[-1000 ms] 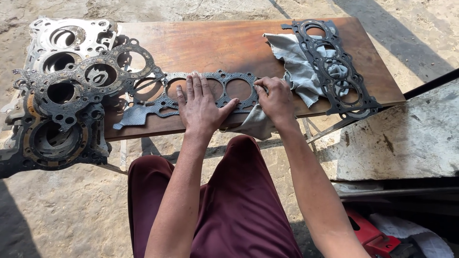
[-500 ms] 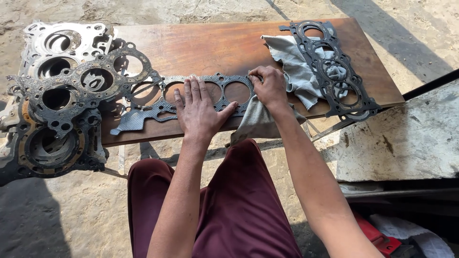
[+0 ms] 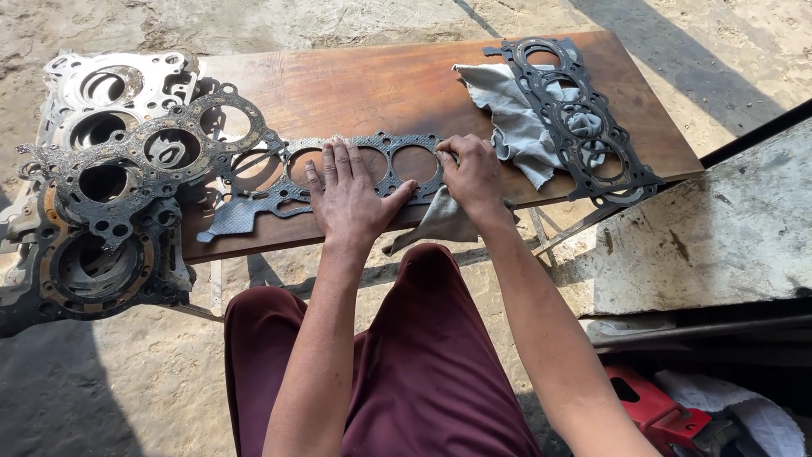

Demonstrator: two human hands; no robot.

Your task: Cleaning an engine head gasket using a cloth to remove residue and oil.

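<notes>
Head view, looking down on a wooden board (image 3: 355,85) that serves as the bench, set over bare ground. A long dark head gasket (image 3: 338,173) with a row of round bores lies flat along the board's near edge, its left end overlapping the stack at the left edge.

Left hand (image 3: 351,199): open, palm down, fingers spread flat across the middle of the gasket, pinning it to the board. It grips nothing.

Right hand (image 3: 469,173): fingers curled and closed on a bunched part of a grey rag (image 3: 516,127), pressed against the right end of the gasket by the last bore. The rag trails off toward the far right corner and also hangs over the near edge below the hand.

A second dark gasket (image 3: 579,118) lies at the right edge, partly on top of the rag. A pile of worn gaskets (image 3: 110,195), some crusted and discoloured, overhangs the left edge. Maroon trousers (image 3: 406,364) fill the foreground; a red item (image 3: 651,406) sits on the ground at lower right, kind not determinable.

Assessment: the step in hand appears to be wiping the gasket face clean, at its right end. The next move would call for firm downward hold from the flat hand while the rag works along the thin bridges between bores, with light pressure so the sheet does not buckle or slide off the near edge.
</notes>
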